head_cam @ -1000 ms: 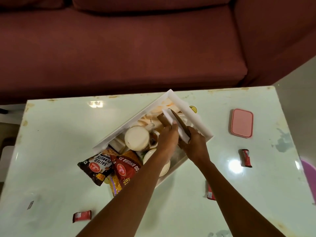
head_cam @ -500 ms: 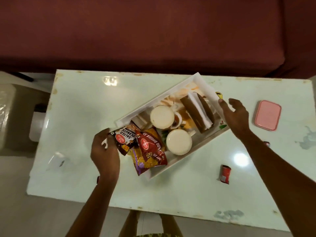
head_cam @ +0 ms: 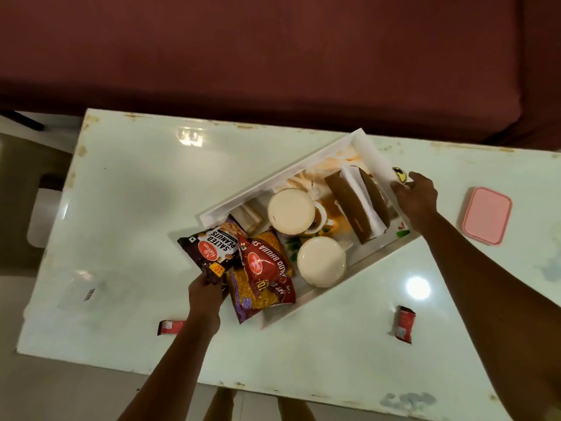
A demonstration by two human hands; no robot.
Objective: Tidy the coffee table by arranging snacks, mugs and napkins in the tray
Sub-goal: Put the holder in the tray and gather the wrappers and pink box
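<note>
I note dim, warm room light from overhead: the glossy bench [head_cam: 145, 208] shows a round glare spot at right and a fainter reflection near its far edge. Sofa [head_cam: 273, 56] nearly black-red, frame soft throughout, wide-angle bending at edges.

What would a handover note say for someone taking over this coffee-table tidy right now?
Left hand: at the tray's near-left end, fingers on the snack packets.
Right hand: gripping the tray at its far-right rim.
Done: two mugs, packets and napkin holder are in the tray, though the packets overhang its edge.
Left: two small red sachets lie loose on the table; the pink lidded box sits outside too.
</note>
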